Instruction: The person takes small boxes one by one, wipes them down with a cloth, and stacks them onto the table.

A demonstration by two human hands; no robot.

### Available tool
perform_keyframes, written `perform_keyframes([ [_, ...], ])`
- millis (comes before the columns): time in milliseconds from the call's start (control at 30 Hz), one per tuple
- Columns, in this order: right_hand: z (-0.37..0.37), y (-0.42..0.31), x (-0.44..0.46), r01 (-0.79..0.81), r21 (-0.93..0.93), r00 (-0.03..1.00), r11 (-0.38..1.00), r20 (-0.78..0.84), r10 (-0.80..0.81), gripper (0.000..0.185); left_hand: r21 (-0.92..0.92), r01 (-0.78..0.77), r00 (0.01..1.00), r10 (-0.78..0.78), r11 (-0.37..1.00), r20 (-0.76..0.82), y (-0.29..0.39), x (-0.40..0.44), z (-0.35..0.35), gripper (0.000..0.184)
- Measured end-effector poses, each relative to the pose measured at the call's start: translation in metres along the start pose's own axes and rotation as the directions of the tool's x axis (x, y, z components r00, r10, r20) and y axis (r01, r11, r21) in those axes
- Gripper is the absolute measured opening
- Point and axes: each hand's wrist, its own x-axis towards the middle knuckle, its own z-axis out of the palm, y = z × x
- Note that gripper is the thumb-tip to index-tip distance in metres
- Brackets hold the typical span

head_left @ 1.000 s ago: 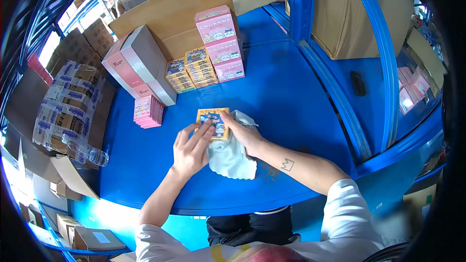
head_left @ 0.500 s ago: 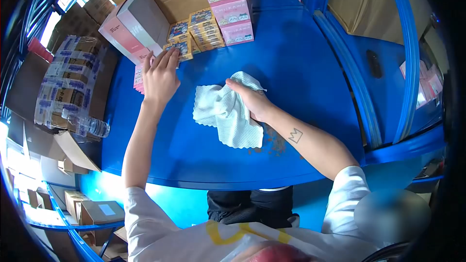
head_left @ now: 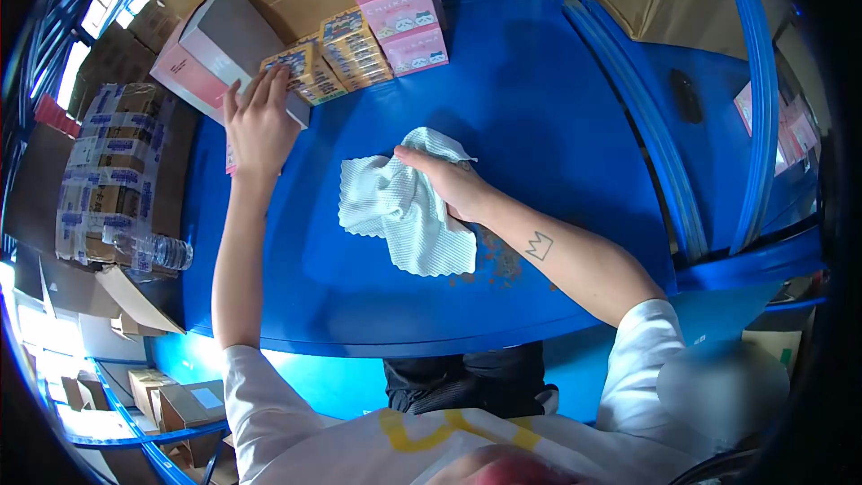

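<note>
My right hand [head_left: 455,187] grips a crumpled pale, ribbed cleaning cloth [head_left: 409,216] against the blue shelf surface [head_left: 548,153]. Part of the fingers is hidden behind the cloth. Farther left, my left hand [head_left: 260,130] reaches forward with its fingers stretched out. Its fingertips are at the front of a stack of small yellow boxes [head_left: 316,81]; whether they press on it I cannot tell. A second yellow stack [head_left: 357,49] stands just to the right. Behind the hand is a tall pink and grey box [head_left: 229,36]. A pink edge [head_left: 231,160] shows under the wrist.
Three pink character boxes [head_left: 400,9] are stacked at the back. Brownish stains [head_left: 498,260] mark the surface by my right forearm. On the left are a taped carton [head_left: 112,175] and a plastic bottle [head_left: 162,250]. A blue rack post [head_left: 759,99] rises on the right.
The view has shifted slightly. The front yellow box, which stuck out before, now lines up with the left stack. My left hand stays beside it; the cloth remains in my right hand.
</note>
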Motion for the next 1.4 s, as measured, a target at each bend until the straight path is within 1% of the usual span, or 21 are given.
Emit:
perform_keyframes([
  [100, -0.013, 0.007, 0.010, 0.037, -0.019, 0.995, 0.999, 0.095, -0.035, 0.042, 0.031, -0.004, 1.000, 0.003, 1.000, 0.023, -0.002, 0.003, 0.011, 0.032],
  [133, -0.015, 0.003, 0.009, 0.041, -0.029, 0.995, 0.999, 0.088, -0.038, 0.042, 0.024, 0.002, 1.000, -0.002, 1.000, 0.014, 0.002, 0.006, 0.016, 0.032],
  [267, -0.004, -0.002, 0.003, 0.050, 0.013, 0.998, 0.999, 0.036, -0.051, 0.041, -0.017, 0.012, 0.987, -0.009, 1.000, 0.159, 0.000, 0.012, 0.030, 0.037],
  [300, -0.003, -0.001, 0.004, 0.047, 0.014, 0.998, 0.999, 0.042, -0.048, 0.041, -0.012, 0.013, 0.987, -0.011, 1.000, 0.163, -0.002, 0.014, 0.033, 0.037],
  [433, -0.013, 0.002, 0.007, -0.019, -0.006, 0.988, 1.000, 0.152, 0.020, 0.044, 0.055, 0.002, 0.977, -0.013, 0.998, 0.215, -0.001, 0.025, 0.052, 0.036],
  [467, -0.013, 0.002, 0.008, -0.021, -0.007, 0.988, 1.000, 0.150, 0.022, 0.044, 0.053, 0.003, 0.976, -0.014, 0.999, 0.216, 0.000, 0.030, 0.054, 0.036],
  [600, -0.011, 0.001, 0.007, -0.027, -0.059, 0.992, 0.998, 0.119, 0.034, 0.044, 0.056, 0.058, 0.927, -0.074, 0.997, 0.368, 0.000, 0.046, 0.060, 0.039],
  [767, -0.004, -0.002, 0.004, 0.034, 0.017, 0.997, 0.999, 0.074, -0.035, 0.041, 0.023, 0.085, 0.925, -0.088, 0.996, 0.370, -0.003, 0.049, 0.073, 0.041],
  [967, -0.005, -0.003, 0.003, 0.049, 0.025, 0.989, 0.999, 0.139, -0.052, 0.041, -0.001, 0.091, 0.927, -0.084, 0.996, 0.366, -0.006, 0.049, 0.075, 0.041],
  [1100, -0.007, 0.001, 0.006, 0.062, 0.019, 0.982, 0.998, 0.177, -0.064, 0.042, 0.013, 0.117, 0.968, -0.117, 0.993, 0.222, 0.003, 0.050, 0.073, 0.041],
  [1133, -0.007, -0.002, 0.006, 0.068, 0.021, 0.982, 0.997, 0.174, -0.071, 0.042, 0.011, 0.112, 0.970, -0.112, 0.994, 0.217, 0.008, 0.056, 0.070, 0.041],
  [1200, -0.004, -0.009, 0.001, 0.074, 0.044, 0.986, 0.996, 0.145, -0.080, 0.044, -0.158, 0.037, 0.986, -0.011, 0.987, 0.166, 0.021, 0.067, 0.065, 0.041],
  [1267, 0.000, -0.012, -0.003, 0.071, 0.062, 0.990, 0.996, 0.120, -0.078, 0.046, -0.318, -0.036, 0.992, 0.073, 0.947, 0.107, 0.030, 0.071, 0.060, 0.042],
  [1300, 0.000, -0.011, -0.003, 0.071, 0.061, 0.990, 0.996, 0.118, -0.078, 0.046, -0.319, -0.036, 0.992, 0.073, 0.947, 0.106, 0.031, 0.071, 0.059, 0.042],
  [1400, -0.004, -0.009, 0.001, 0.128, 0.235, 0.983, 0.963, 0.096, -0.154, 0.050, -0.249, 0.093, 0.941, -0.003, 0.964, 0.337, 0.038, 0.079, 0.059, 0.039],
])
